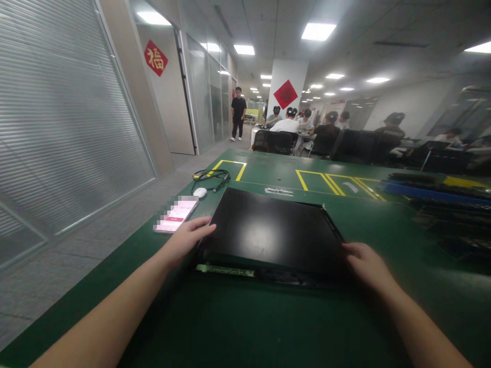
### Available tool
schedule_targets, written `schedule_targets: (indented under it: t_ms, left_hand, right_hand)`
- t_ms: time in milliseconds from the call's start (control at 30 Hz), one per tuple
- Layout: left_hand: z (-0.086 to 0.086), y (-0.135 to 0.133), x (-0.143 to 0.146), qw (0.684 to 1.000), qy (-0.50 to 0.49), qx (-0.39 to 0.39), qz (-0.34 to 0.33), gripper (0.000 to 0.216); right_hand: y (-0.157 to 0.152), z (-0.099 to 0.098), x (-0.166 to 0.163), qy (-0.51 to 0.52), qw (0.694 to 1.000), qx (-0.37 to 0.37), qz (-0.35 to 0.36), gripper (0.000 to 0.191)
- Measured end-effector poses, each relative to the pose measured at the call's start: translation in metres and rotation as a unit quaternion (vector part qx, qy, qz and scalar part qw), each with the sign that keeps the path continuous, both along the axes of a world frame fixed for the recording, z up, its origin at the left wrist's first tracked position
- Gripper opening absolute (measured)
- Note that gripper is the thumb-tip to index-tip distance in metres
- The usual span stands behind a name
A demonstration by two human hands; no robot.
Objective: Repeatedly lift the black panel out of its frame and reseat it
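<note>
A flat black display panel (272,230) is in front of me, low over or on the green table; I cannot tell whether it touches the surface. A narrow green circuit strip (225,270) runs along its near edge at the left. My left hand (190,236) grips the panel's left edge, thumb on top and the other fingers partly hidden. At the right edge, my right hand (364,263) holds the panel with its fingers mostly out of sight beneath or behind it. The panel's glossy face points up and reflects a ceiling light.
On the green table (261,327), a lit phone (176,214), a white mouse-like object (200,192) and a coiled black cable (210,179) lie left. Dark stacked parts with a blue tray (418,189) stand right. Yellow tape marks the far side. People sit beyond; one person (238,113) stands in the aisle.
</note>
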State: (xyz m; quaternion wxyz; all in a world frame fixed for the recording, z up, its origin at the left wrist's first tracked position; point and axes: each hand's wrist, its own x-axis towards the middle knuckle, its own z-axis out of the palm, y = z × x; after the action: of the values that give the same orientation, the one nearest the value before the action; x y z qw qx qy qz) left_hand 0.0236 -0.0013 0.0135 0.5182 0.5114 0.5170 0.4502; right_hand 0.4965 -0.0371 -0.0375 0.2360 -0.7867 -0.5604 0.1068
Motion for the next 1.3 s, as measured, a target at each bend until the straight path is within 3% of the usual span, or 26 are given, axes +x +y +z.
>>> schedule_targets:
  t_ms: [267,467,667,900,1100,1167,1300]
  left_hand:
    - [0.01,-0.01,0.01,0.984,-0.172,-0.018,-0.053,0.068]
    - [0.01,-0.011,0.01,0.98,-0.185,-0.003,-0.069,0.07]
    - [0.009,-0.012,0.009,0.982,-0.169,0.02,-0.08,0.077]
    - [0.015,-0.012,0.009,0.986,-0.159,0.04,-0.044,0.07]
    - [0.016,-0.008,0.005,0.982,-0.178,0.058,-0.018,0.057]
    - [0.016,-0.008,0.005,0.98,-0.191,0.05,-0.029,0.056]
    - [0.016,-0.008,0.004,0.98,-0.196,0.031,-0.033,0.053]
  right_hand:
    - [-0.002,0.002,0.0,0.025,1.0,0.009,-0.004,0.04]
    - [0.0,-0.003,0.005,0.093,0.995,0.014,-0.018,0.045]
    - [0.003,-0.013,0.013,0.211,0.973,0.069,-0.062,0.05]
    - [-0.001,0.001,0.001,0.351,0.927,0.107,-0.074,0.043]
    - [-0.02,0.041,-0.022,0.576,0.803,0.149,-0.039,0.048]
    - [-0.028,0.048,-0.024,0.59,0.796,0.135,-0.024,0.041]
    - [-0.035,0.046,-0.016,0.568,0.812,0.096,-0.094,0.019]
